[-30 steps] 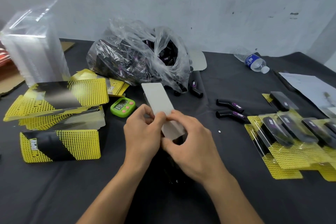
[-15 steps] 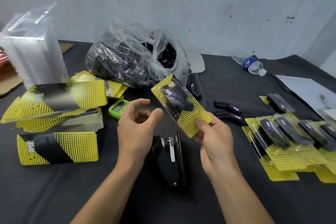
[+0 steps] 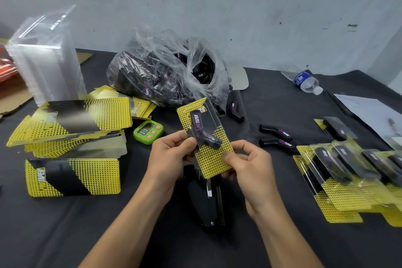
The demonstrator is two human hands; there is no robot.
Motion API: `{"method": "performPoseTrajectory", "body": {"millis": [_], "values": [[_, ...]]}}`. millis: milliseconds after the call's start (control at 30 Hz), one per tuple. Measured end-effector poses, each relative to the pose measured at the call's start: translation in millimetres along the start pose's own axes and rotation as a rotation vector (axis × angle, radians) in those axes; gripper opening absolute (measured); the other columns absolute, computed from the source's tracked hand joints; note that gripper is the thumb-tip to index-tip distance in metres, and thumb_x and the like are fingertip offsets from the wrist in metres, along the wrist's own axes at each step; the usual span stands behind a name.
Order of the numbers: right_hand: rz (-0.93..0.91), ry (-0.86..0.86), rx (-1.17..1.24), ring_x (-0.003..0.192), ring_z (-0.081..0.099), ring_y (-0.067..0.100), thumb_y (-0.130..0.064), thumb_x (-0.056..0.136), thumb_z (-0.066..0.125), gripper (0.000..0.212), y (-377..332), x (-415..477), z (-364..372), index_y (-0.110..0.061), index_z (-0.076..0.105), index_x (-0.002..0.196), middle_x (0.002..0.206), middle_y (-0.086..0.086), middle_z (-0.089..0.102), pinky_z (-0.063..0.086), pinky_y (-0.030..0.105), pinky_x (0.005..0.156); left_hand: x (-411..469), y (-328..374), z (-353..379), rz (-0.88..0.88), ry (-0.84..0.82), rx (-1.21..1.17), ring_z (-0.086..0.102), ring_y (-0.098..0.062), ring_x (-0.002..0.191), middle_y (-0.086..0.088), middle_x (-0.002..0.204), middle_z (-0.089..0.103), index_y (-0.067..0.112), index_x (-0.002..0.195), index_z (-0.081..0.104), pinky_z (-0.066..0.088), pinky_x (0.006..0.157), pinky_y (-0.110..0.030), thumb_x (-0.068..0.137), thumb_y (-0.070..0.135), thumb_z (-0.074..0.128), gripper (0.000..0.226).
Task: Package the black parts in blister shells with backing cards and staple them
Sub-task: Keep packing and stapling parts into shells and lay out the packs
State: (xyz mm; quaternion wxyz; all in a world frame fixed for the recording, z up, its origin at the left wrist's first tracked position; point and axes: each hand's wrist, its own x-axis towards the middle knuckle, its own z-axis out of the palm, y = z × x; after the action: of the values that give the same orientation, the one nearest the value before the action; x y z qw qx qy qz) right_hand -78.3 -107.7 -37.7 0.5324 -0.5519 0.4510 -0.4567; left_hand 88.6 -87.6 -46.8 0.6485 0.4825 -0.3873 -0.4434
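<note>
- Holding one pack (image 3: 212, 162) above the table (image 3: 65, 235), both hands are clamped on it: the left hand (image 3: 171, 154) pinches its left edge, and the right hand (image 3: 250, 167) pinches its lower right edge between thumb and fingers.
- The pack is a yellow dotted backing card with a clear shell over a black part (image 3: 204, 135). It is tilted, with its top end away from the person.
- A black stapler (image 3: 208, 202) lies on the table directly below the pack, between the wrists.
- Finished packs (image 3: 348, 169) overlap at the right, with two loose parts (image 3: 276, 132) just beside them.
- Card stacks (image 3: 71, 119), clear shells (image 3: 45, 61) and a green timer (image 3: 148, 132) sit at the left. A plastic bag of parts (image 3: 169, 76) sits behind the pack.
</note>
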Motion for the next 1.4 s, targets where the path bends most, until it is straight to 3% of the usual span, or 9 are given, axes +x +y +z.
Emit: {"method": "performPoseTrajectory", "body": {"millis": [367,500,633,733,833,967,1067,1200,1400], "values": [[0.065,0.079,0.151,0.056,0.064,0.014,0.000,0.095,0.069,0.019,6.9,4.3,6.3,-0.016,0.071,0.106,0.081,0.011,0.079,0.052,0.021,0.053,-7.3,0.6,5.4,-0.029,-0.024,0.104,0.077,-0.029,0.088,-0.008,0.094,0.080,0.021,0.098,0.082,0.060,0.078,-0.043,0.082,0.041,0.080,0.025],[0.000,0.010,-0.012,0.062,0.069,0.008,-0.006,0.094,0.071,0.023,5.6,2.9,8.0,-0.025,0.072,0.108,0.084,0.000,0.080,0.053,0.020,0.058,-4.7,-0.1,5.7,-0.050,0.040,0.073,0.077,-0.034,0.089,-0.011,0.094,0.080,0.017,0.097,0.081,0.060,0.081,-0.046,0.088,0.020,0.079,0.010],[-0.091,0.304,-0.494,0.072,0.068,-0.003,-0.033,0.095,0.069,0.005,-0.7,-3.0,5.6,-0.034,0.064,0.094,0.076,-0.027,0.072,0.052,0.024,0.070,-1.2,-1.5,0.5,-0.055,0.128,0.165,0.077,-0.017,0.081,-0.003,0.088,0.081,0.020,0.089,0.081,0.055,0.068,-0.021,0.083,0.016,0.083,0.007],[-0.070,0.166,-0.820,0.067,0.059,0.004,-0.067,0.087,0.059,0.035,-10.4,-17.2,9.8,-0.035,0.044,0.088,0.068,-0.012,0.065,0.043,0.034,0.063,4.0,-2.7,-3.0,-0.066,0.236,0.139,0.070,-0.004,0.064,0.002,0.080,0.079,0.024,0.081,0.081,0.050,0.054,-0.015,0.081,0.015,0.084,0.010],[-0.002,-0.039,-1.012,0.092,0.062,0.018,-0.086,0.072,0.050,0.061,-12.6,-35.2,24.3,-0.043,0.038,0.113,0.098,-0.014,0.066,0.043,0.039,0.074,8.4,-1.2,-5.8,-0.063,0.300,0.125,0.070,-0.002,0.064,0.010,0.074,0.077,0.046,0.071,0.079,0.053,0.056,-0.019,0.081,0.014,0.085,0.034],[0.076,-0.186,-1.148,0.134,0.046,0.020,-0.082,0.070,0.064,0.128,-8.6,-44.3,36.7,-0.037,-0.017,0.158,0.145,-0.009,0.043,0.043,0.040,0.095,11.0,-4.5,-10.2,-0.112,0.333,0.101,0.077,-0.016,0.086,0.005,0.086,0.080,0.026,0.084,0.081,0.058,0.077,-0.033,0.080,0.017,0.086,0.011],[0.118,-0.190,-1.159,0.131,0.052,0.022,-0.068,0.069,0.071,0.129,-10.9,-43.8,35.7,-0.035,-0.014,0.159,0.145,-0.008,0.046,0.045,0.039,0.094,11.4,-3.9,-12.8,-0.139,0.351,0.078,0.072,-0.007,0.078,0.007,0.086,0.080,0.022,0.093,0.079,0.052,0.069,-0.025,0.080,0.020,0.087,0.015],[0.181,-0.216,-0.818,0.102,0.068,0.014,-0.053,0.055,0.072,0.071,-15.5,-31.7,4.5,-0.040,0.059,0.124,0.111,-0.017,0.072,0.059,0.035,0.086,12.4,-0.2,-15.7,-0.181,0.382,-0.040,0.061,-0.017,0.076,-0.007,0.098,0.073,0.015,0.097,0.077,0.052,0.073,-0.034,0.085,0.019,0.082,0.013],[0.370,-0.484,0.199,0.094,0.068,0.031,-0.017,0.056,0.072,0.064,1.1,-2.5,-30.4,-0.009,0.069,0.120,0.102,0.013,0.067,0.059,0.040,0.075,11.9,0.8,-10.6,-0.166,0.353,-0.156,0.059,-0.027,0.090,-0.018,0.109,0.072,0.008,0.110,0.074,0.050,0.069,-0.030,0.090,0.014,0.076,0.020]]}}
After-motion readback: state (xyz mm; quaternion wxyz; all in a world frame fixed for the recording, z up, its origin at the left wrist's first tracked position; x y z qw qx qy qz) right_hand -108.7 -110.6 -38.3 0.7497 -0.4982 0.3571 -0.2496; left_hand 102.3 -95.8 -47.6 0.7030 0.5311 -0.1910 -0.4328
